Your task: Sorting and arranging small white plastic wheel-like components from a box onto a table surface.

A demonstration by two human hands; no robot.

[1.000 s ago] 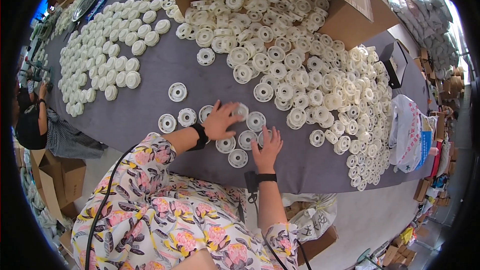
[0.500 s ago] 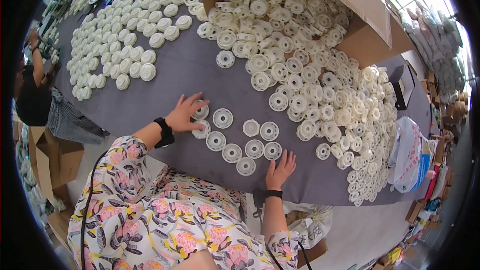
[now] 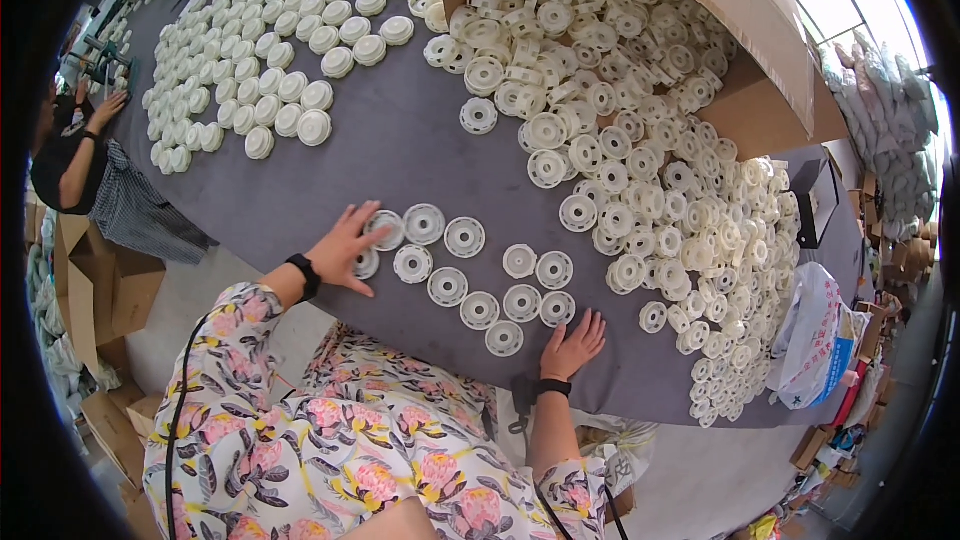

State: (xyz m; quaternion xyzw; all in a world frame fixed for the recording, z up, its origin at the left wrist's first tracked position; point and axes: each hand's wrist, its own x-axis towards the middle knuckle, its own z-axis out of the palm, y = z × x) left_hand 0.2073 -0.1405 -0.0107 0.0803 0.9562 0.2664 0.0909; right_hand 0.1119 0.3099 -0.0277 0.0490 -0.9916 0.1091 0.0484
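Note:
My left hand lies with fingers spread at the left end of a curved row of cream plastic ring-shaped parts. Its fingertips touch one part; another part sits partly under the hand, between thumb and fingers. Beside them lie more of these round parts, such as one with a grey centre hole and one lower in the row. My right hand rests flat on the grey cloth, fingers extended, just next to the part at the row's right end. Neither hand grips anything.
A large heap of the same parts spills from a tipped cardboard box across the right side. Rows of assembled white pieces cover the far left. A plastic bag lies at the right edge. Another person works at the far left.
My left hand has shifted left and nearer to me, and two more parts now show at its fingers. My right hand stays beside the row's right end. The whole view has shifted slightly.

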